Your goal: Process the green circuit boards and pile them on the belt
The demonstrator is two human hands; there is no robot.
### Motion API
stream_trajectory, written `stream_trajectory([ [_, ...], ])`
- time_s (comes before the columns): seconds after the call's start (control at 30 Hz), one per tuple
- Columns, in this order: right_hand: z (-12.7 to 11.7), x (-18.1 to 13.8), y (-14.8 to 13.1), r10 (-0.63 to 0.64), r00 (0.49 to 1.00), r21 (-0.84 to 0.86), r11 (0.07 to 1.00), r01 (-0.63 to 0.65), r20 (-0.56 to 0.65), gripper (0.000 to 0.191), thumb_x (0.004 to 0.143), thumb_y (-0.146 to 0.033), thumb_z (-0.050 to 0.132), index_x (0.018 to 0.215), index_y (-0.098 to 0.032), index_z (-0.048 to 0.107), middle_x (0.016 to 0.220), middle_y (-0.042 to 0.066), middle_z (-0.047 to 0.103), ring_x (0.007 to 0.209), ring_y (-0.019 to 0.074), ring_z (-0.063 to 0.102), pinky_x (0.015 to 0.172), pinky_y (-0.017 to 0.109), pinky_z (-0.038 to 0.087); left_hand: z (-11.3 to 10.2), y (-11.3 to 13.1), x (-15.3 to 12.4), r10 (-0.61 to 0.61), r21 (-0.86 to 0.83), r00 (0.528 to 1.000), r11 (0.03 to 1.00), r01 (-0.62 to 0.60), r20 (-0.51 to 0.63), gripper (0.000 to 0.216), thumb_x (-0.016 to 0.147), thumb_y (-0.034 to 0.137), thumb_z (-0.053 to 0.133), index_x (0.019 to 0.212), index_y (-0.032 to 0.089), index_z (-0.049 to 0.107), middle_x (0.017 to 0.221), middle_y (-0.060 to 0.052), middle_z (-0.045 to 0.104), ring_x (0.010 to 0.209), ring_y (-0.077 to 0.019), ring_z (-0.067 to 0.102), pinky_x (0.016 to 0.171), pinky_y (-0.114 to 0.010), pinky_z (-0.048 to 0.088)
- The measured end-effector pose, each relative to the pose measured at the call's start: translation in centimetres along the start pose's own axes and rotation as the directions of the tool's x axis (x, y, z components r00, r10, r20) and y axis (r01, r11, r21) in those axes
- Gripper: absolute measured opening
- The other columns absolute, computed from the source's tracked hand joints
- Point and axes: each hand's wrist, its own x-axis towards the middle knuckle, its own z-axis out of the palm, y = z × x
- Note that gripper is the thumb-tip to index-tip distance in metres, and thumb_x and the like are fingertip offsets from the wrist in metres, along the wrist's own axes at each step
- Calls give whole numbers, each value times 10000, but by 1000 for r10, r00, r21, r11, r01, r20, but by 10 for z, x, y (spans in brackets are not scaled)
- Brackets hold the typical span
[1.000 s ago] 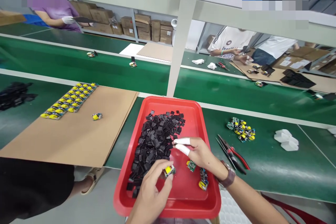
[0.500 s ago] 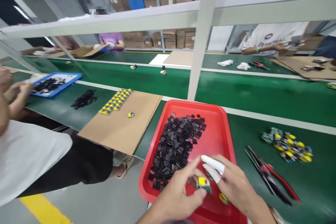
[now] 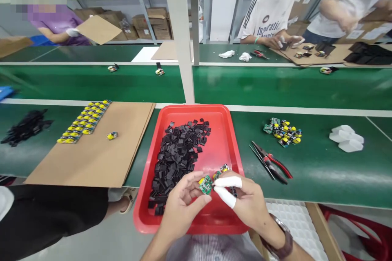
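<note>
My left hand [image 3: 180, 204] pinches a small green circuit board with a yellow part [image 3: 205, 184] over the near end of a red tray [image 3: 228, 130]. My right hand [image 3: 245, 202], with white finger cots on two fingers, meets it from the right and touches the same board. Another small board [image 3: 224, 168] lies in the tray just beyond the fingers. A heap of small black parts [image 3: 179, 153] fills the tray's left half.
Red-handled pliers [image 3: 271, 163] and a cluster of small boards [image 3: 283, 131] lie right of the tray, white parts [image 3: 346, 138] farther right. A cardboard sheet [image 3: 101, 155] on the left carries rows of yellow-topped boards [image 3: 84, 121]. Other people work across the green belt [image 3: 122, 81].
The view swung left and then back over the tray. My hands came together and lifted the small board; it now shows its green side between both hands.
</note>
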Motion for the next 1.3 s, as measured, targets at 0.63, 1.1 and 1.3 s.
stream_trajectory([
  [0.63, 11, 1, -3, 19, 999, 19, 1000, -20, 43, 261, 889, -129, 744, 1053, -329, 781, 885, 5, 774, 775, 186, 724, 722, 343, 607, -9, -1, 3, 4, -258, 985, 965, 42, 173, 465, 810, 242, 854, 1252, 265, 712, 1238, -71, 619, 978, -186, 679, 785, -285, 627],
  [1.1, 5, -9, -12, -111, 978, -151, 979, 138, 176, 415, 921, -15, 641, 1237, -279, 702, 956, 39, 720, 842, 194, 655, 759, 382, 561, -8, -2, 0, -60, -102, 998, 993, 63, 30, 387, 755, 213, 874, 1126, 288, 798, 1001, -29, 783, 831, -149, 705, 766, -248, 603],
  [1.3, 6, -10, -19, -61, 982, -204, 974, 98, 180, 371, 930, -34, 635, 1205, -271, 709, 921, 28, 695, 813, 181, 631, 722, 347, 524, -8, -4, -1, 22, 24, 1000, 999, -22, -13, 416, 701, 200, 905, 1096, 294, 813, 978, -20, 772, 841, -155, 693, 802, -261, 600],
])
